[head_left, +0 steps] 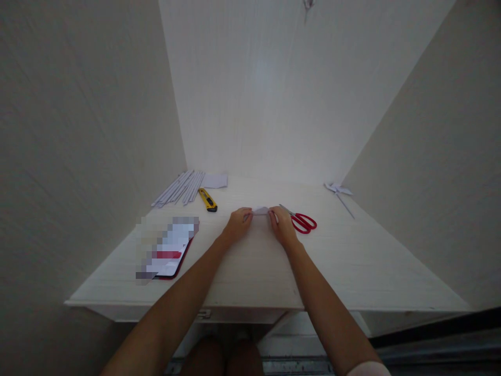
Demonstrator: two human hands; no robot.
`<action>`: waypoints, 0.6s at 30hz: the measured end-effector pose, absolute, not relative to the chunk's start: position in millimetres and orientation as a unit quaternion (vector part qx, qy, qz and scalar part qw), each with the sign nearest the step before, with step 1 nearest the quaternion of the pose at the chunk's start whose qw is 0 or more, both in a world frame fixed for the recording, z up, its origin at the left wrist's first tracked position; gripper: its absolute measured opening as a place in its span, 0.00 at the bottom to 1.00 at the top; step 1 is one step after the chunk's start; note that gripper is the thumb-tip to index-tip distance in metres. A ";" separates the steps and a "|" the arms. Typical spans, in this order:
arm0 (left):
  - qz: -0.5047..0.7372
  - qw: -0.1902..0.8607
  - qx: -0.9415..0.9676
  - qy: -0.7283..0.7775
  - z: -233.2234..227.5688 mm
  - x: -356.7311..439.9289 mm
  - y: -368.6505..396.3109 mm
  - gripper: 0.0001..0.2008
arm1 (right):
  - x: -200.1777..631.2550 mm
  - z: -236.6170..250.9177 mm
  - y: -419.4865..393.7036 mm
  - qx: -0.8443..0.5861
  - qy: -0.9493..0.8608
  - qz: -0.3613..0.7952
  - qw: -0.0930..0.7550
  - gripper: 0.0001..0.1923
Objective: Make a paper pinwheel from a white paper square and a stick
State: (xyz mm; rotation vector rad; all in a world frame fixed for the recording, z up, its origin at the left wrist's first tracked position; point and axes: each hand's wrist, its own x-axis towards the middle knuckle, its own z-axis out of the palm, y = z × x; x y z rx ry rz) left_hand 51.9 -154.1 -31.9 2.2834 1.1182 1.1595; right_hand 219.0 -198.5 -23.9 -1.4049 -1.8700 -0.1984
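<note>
A small piece of white paper [260, 211] stretches between my two hands at the middle of the white table. My left hand [238, 223] pinches its left end, and my right hand [282, 224] pinches the right end. The paper looks folded or curled, with a raised edge along its far side; my fingers cover both ends. Just right of my right hand lie scissors with red handles [304, 223], their blades partly behind the hand. A yellow utility knife [207, 200] rests to the left, beyond my left hand.
Several thin white paper sticks [182, 188] lie at the back left beside a stack of white paper [215, 181]. A phone [172, 250], partly blurred out, is at the left. At the back right is a paper pinwheel [337, 190] on a stick. Walls enclose the table [376, 266] on three sides.
</note>
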 end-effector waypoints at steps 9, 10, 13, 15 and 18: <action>0.502 0.283 0.689 0.440 -30.1 48.8 -149.7 0.14 | 217.0 -20.4 -198.3 -0.541 -0.724 -0.070 0.423 0.15; 0.502 0.316 0.677 0.437 -29.4 47.9 -149.5 0.14 | 217.0 -20.8 -198.1 -0.536 -0.724 -0.066 0.428 0.16; 0.496 0.385 0.643 0.439 -24.9 45.5 -151.6 0.12 | 216.4 -21.4 -198.1 -0.528 -0.728 -0.057 0.433 0.15; 0.497 0.412 0.621 0.445 -20.7 44.7 -154.8 0.13 | 216.3 -21.7 -197.9 -0.523 -0.731 -0.054 0.435 0.15; 0.513 0.431 0.603 0.433 -15.9 44.8 -158.8 0.13 | 218.3 -23.6 -195.5 -0.521 -0.721 -0.045 0.455 0.14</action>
